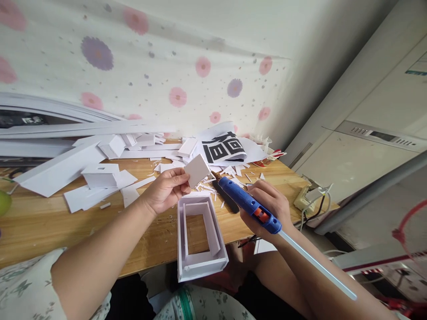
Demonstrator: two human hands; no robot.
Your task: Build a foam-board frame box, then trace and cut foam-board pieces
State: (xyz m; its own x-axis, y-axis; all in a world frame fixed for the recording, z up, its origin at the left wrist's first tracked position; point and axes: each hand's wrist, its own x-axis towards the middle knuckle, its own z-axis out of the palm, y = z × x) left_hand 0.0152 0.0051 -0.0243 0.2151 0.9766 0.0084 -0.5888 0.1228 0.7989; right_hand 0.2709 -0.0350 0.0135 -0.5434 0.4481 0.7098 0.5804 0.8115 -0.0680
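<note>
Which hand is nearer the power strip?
Right. The right hand, gripping the glue gun, sits left of the power strip; the left hand, holding a white square, is farther left.

2 hands: 1 left hand (166,190), 1 right hand (267,206). 1 blue glue gun (248,204) w/ 1 clear glue stick (316,264) in the back. 1 small white square (196,170). 1 white box frame (200,262). 1 table (40,222). 1 paper w/ black marks (223,149). 1 white block w/ a notch (100,174). 1 plug strip (305,198). 1 wall cloth (160,35) w/ 2 purple flowers (96,53); pink flowers (177,97) approx. 10, some cut off at the edge. Little white scraps (230,171): too many to count. Long white boards (50,129) at the left: 1 pile, can't tell how many.
</note>
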